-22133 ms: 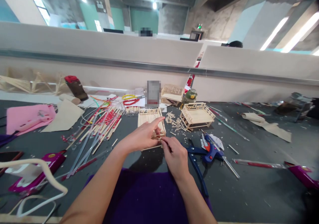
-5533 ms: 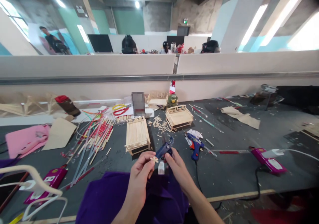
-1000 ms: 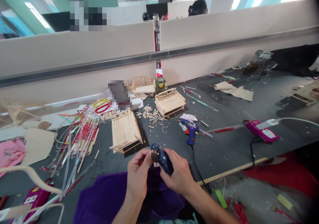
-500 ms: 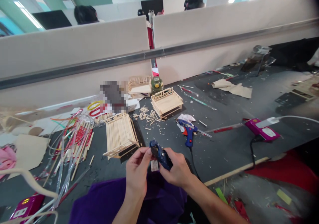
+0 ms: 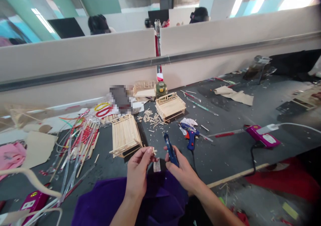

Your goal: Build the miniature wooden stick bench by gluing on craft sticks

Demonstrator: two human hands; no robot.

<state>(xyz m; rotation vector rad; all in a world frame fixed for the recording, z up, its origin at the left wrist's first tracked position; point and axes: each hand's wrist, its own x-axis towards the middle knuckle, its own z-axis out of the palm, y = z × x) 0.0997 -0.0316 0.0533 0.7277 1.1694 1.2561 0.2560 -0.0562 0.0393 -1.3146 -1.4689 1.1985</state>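
The left hand (image 5: 137, 172) is pinching a small piece of wooden sticks (image 5: 154, 151) between thumb and fingertips, and the right hand (image 5: 183, 170) is wrapping around a blue cutter (image 5: 170, 150). The cutter is pointing away from the person, its head staying clear of the sticks, which are sitting between the two hands. A small stick bed (image 5: 125, 132) is standing just beyond the left hand, while a glue gun (image 5: 192, 137) is lying on the table (image 5: 225, 162) beyond the right.
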